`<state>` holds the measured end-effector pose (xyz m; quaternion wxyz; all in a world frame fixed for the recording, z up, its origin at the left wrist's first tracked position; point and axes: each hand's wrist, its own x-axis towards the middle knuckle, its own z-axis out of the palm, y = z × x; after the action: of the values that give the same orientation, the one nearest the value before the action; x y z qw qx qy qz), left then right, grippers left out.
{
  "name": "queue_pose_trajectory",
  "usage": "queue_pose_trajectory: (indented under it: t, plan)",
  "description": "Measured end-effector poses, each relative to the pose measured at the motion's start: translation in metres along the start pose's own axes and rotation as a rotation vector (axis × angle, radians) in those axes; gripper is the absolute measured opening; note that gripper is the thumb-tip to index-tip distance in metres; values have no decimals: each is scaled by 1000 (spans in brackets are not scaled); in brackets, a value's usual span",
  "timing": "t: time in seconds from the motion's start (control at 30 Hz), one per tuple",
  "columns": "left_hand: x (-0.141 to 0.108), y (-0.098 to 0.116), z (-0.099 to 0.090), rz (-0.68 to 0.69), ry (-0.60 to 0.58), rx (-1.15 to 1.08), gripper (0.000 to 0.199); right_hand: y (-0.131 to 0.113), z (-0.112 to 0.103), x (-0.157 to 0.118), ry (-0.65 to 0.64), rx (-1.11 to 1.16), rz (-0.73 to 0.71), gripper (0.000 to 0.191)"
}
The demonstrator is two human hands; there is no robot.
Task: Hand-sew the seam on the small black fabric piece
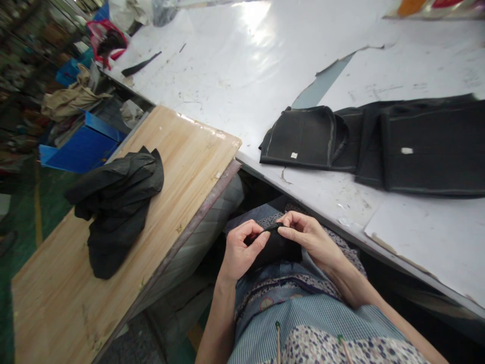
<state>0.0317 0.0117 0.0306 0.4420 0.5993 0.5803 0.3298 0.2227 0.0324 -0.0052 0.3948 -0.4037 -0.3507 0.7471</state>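
Over my lap, a piece of black fabric point(276, 248) is pinched at its upper edge by both hands. My left hand point(245, 248) grips it between thumb and bent fingers. Close beside it on the right, my right hand point(307, 236) pinches the same edge between thumb and index finger. The rest of the fabric hangs down against the striped apron. On the white table, dark folded pieces point(299, 136) with small white labels lie in front and to the right. A crumpled black garment point(121, 202) rests on the wooden board at left.
The wooden board point(182, 167) slopes beside the white table point(212, 65), whose front edge runs diagonally past my hands. At far left are a blue box point(89, 144) and a pink-red bag point(108, 43). A dark strip point(142, 64) lies near the table's left edge.
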Motion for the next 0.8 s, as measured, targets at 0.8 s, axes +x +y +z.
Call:
queue_pose_trajectory:
  t: [0.8]
  plan:
    - [0,-1,2,-113,-62,-175,23,-3,7,0,12,31,-46,36]
